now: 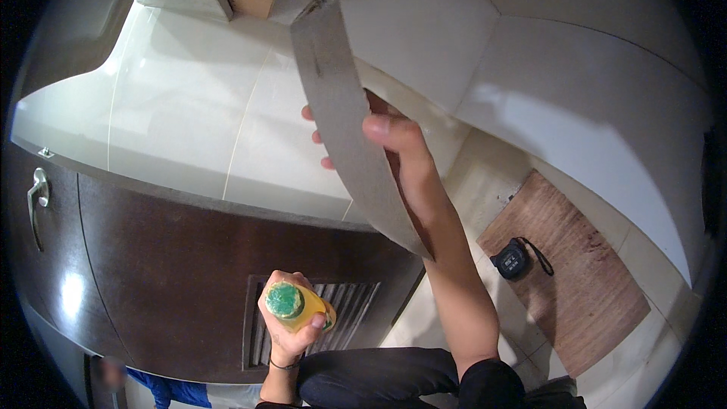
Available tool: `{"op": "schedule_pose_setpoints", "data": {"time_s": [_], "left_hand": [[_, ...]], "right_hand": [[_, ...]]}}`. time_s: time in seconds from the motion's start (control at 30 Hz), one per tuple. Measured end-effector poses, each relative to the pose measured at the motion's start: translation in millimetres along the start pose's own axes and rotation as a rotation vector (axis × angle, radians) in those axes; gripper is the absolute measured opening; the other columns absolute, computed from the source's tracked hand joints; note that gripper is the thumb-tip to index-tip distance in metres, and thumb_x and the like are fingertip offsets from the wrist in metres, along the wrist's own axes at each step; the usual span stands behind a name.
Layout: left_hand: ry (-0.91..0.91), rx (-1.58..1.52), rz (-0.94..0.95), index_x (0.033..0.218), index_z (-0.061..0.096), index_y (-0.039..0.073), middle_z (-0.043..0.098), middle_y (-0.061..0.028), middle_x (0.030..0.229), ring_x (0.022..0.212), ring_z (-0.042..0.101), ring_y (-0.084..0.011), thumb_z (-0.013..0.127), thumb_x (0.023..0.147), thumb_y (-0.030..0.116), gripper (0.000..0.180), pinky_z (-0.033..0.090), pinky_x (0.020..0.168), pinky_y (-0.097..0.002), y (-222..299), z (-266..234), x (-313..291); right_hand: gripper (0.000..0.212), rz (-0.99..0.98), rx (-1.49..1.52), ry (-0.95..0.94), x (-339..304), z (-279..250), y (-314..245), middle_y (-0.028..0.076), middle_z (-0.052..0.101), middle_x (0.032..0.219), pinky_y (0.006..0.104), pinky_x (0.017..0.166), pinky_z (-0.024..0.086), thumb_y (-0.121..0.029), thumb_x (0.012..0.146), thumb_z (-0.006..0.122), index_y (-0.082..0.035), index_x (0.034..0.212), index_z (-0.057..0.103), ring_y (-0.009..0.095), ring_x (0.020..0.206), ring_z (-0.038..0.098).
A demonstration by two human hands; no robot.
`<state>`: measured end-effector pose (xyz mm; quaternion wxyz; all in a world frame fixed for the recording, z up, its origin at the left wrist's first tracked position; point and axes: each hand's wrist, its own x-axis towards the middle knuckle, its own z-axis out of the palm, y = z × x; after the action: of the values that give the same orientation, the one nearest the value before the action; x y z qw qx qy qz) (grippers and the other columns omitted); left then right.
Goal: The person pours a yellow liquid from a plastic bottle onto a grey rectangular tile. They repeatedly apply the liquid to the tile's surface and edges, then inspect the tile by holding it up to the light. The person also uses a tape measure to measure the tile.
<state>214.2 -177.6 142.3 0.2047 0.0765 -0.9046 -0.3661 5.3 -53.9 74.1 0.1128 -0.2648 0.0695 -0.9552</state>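
Note:
My right hand [401, 144] is raised and closed around a long, curved, thin grey board piece [341, 98], with the thumb on the near face and the fingertips showing past the left edge. Its upper end has a dark, rough edge; a brown surface shows behind it, by the thumb. Lower down, my left hand [284, 333] wraps round a yellow bottle [309, 312] whose green end [285, 301] points up toward me. The two hands are well apart, and the bottle does not touch the board piece.
A brown door [166, 257] with a metal handle [38, 204] and a slatted vent [356, 299] stands at left. On the tiled floor at right lies a brown wooden board [575, 288] with a black tape measure [512, 259] on it. Pale walls surround the space.

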Motion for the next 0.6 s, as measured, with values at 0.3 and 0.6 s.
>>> {"op": "schedule_pose_setpoints", "data": {"time_s": [0.3,0.6], "left_hand": [[-0.005,-0.047,0.016,0.085,0.053,0.003,0.056,-0.0062,0.072,0.063,0.053,-0.0139,0.084,0.063,0.036,0.051,0.043,0.058,-0.0275,-1.4,-9.9,-3.3],[-0.022,-0.110,0.014,0.087,0.052,0.002,0.057,-0.0077,0.072,0.063,0.055,-0.0140,0.084,0.062,0.031,0.050,0.045,0.057,-0.0267,-1.2,-8.6,-0.5]], "right_hand": [[0.066,-0.042,-0.025,0.068,65.8,0.9,24.5,0.008,0.062,0.107,0.0362,0.081,0.051,-0.047,0.085,0.053,-0.005,0.136,0.051,0.018,0.096,0.059],[0.072,-0.076,-0.109,0.095,77.7,12.8,25.9,0.009,0.061,0.108,0.0357,0.083,0.050,-0.052,0.083,0.052,-0.002,0.134,0.048,0.020,0.099,0.056]]}}
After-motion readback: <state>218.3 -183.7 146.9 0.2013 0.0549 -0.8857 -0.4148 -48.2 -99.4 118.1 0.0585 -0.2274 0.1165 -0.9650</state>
